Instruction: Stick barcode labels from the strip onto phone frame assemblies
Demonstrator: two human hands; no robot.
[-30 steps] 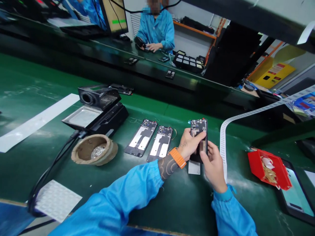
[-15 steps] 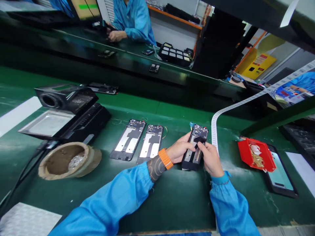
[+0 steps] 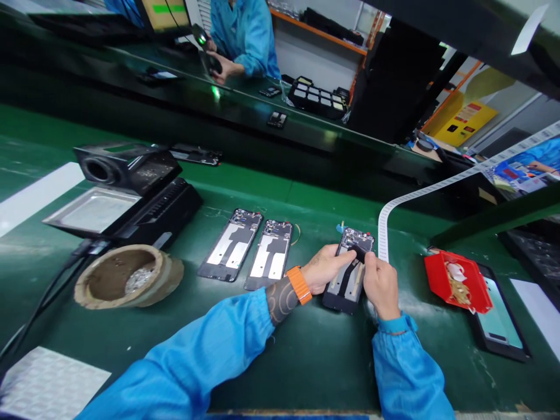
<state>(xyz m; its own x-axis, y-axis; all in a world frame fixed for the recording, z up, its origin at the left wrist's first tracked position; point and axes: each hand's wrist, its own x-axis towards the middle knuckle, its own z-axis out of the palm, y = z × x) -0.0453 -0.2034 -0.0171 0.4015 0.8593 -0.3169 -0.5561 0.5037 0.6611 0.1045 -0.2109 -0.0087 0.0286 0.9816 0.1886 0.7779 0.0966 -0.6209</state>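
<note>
An open phone frame (image 3: 345, 280) lies on the green mat in front of me. My left hand (image 3: 326, 268) rests along its left edge, the forefinger stretched onto its upper part. My right hand (image 3: 380, 283) pinches a small black piece (image 3: 359, 252) against the frame's top. Two more open phone frames (image 3: 231, 244) (image 3: 269, 255) lie side by side to the left. An orange band (image 3: 300, 284) sits on my left wrist.
A black heating station with a metal plate (image 3: 126, 198) and a brown bowl (image 3: 126, 283) stand at left. A red bin of small parts (image 3: 457, 280) sits at right on a dark tray (image 3: 503, 326). A white label strip (image 3: 385, 227) curves overhead. A person in blue works across the belt (image 3: 242, 35).
The phone frame, held upright a second ago, has been lowered flat onto the mat. My right hand has moved to pinch the black piece at its top.
</note>
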